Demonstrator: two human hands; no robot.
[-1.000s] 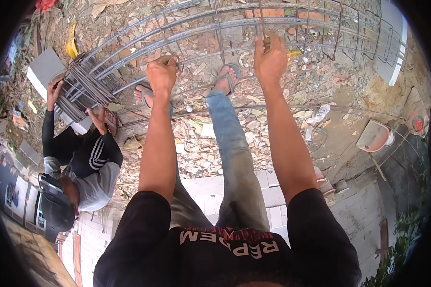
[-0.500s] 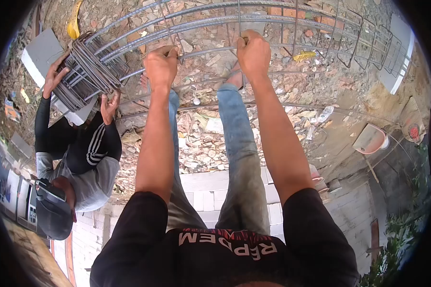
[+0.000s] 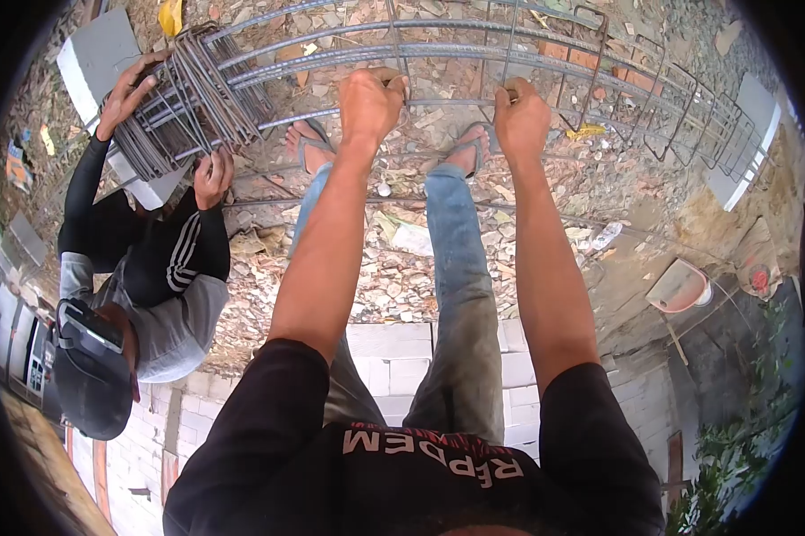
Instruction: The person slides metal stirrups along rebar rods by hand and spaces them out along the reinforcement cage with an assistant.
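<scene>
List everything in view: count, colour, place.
steel bars: several, grey, top
spaced stirrups: several, grey, along the bars
stirrup bundle: one, dark grey, upper left
blocks: two, grey, upper left, upper right
yellow scraps: two, yellow, top left, upper right
co-worker: one, grey shirt, black cap, left
rubble: plenty, mixed, centre
bottle: one, clear, right of centre
pan-like object: one, pinkish, right
pale blockwork: many, white, lower centre
leaves: many, green, lower right
jeans: one pair, blue, centre
sandals: two, dark, upper centre
shirt: one, black, bottom
left hand: one, bare, at stirrup
right hand: one, bare, at stirrup
</scene>
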